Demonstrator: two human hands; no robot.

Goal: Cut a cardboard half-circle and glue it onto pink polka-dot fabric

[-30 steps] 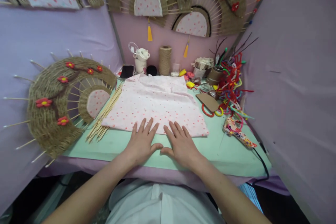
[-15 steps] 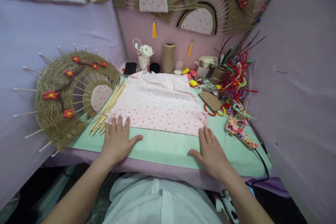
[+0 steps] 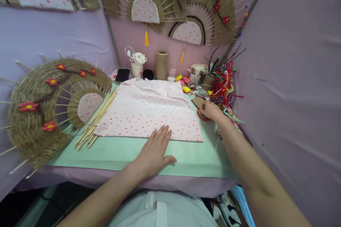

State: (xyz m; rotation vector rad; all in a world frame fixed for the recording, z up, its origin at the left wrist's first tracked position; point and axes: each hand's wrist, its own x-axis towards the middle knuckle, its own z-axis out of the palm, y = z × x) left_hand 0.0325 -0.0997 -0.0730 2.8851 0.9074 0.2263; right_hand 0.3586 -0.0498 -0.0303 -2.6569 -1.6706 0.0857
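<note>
My right hand (image 3: 211,109) is touching the cardboard (image 3: 198,103) at its ten o'clock, grip unclear; left hand (image 3: 155,150) is resting open on cloth (image 3: 149,108).

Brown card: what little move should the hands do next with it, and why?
Perhaps gently lift the card with the right hand, since that hand is right at it. The left hand lies flat over the cloth's near edge, so it could stay there.
</note>
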